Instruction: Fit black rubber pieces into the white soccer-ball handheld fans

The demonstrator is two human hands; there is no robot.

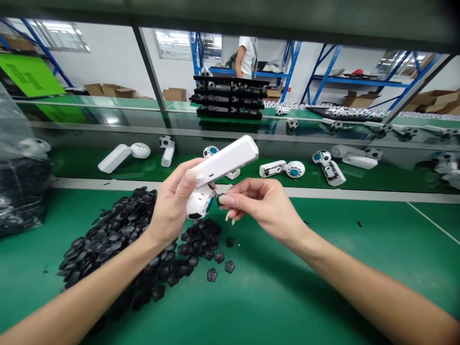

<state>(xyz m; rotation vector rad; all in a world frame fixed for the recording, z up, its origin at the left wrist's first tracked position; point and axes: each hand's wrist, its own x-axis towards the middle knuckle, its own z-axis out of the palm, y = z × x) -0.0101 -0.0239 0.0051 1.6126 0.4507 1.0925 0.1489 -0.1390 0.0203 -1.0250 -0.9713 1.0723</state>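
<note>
The left hand [170,199] wraps a white oblong plastic device [228,160] above a green table [273,299], apparently steadying its ball-shaped head [197,207] for the right hand [264,201], which pinches a small black piece [219,199].

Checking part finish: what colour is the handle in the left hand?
The handle in the left hand is white; head view.

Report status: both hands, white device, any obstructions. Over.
Left hand gripping white device. Right hand pinching small black piece beside its ball-shaped end. Black pile on green bench below; nothing visibly in the way.
</note>
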